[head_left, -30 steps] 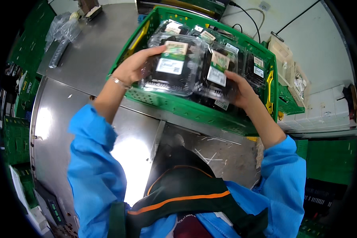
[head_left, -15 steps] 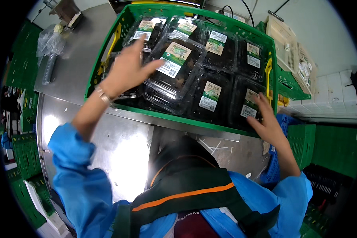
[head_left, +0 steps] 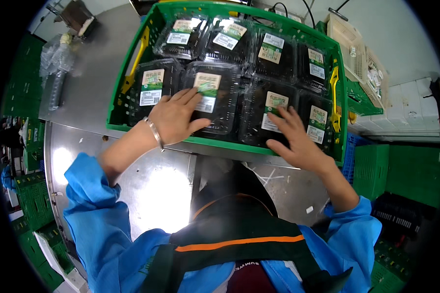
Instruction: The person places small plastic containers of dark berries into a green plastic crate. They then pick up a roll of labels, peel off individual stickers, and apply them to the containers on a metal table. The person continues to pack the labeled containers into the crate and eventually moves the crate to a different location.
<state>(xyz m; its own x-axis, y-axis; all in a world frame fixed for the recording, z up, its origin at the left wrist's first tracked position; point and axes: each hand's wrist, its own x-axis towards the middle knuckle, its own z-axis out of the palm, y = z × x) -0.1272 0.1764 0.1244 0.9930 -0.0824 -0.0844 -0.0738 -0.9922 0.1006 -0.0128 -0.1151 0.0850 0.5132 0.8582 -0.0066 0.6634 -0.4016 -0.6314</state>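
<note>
A green plastic crate (head_left: 220,143) holds several clear-lidded packs with dark contents and green-and-cream labels, set in a far row and a near row. My left hand (head_left: 175,117) lies flat, fingers extended, on the lower left of a near-row pack (head_left: 226,100) left of the middle. Spread fingers of my right hand (head_left: 296,139) rest on the pack (head_left: 253,115) just right of it. A narrower-looking pack (head_left: 170,75) stands at the near left, and another pack (head_left: 317,117) is at the near right, partly behind my right hand.
The crate sits on a steel table (head_left: 107,39), with yellow handles (head_left: 138,58) at its ends. Crumpled clear plastic (head_left: 56,53) lies at the far left. Cream baskets (head_left: 344,46) stand beyond the crate's right end, and green crates (head_left: 408,180) are farther right.
The pack that lay askew on top of others now sits level in the near row. My left hand came nearer and lower; my right hand slid left onto the neighbouring pack.
</note>
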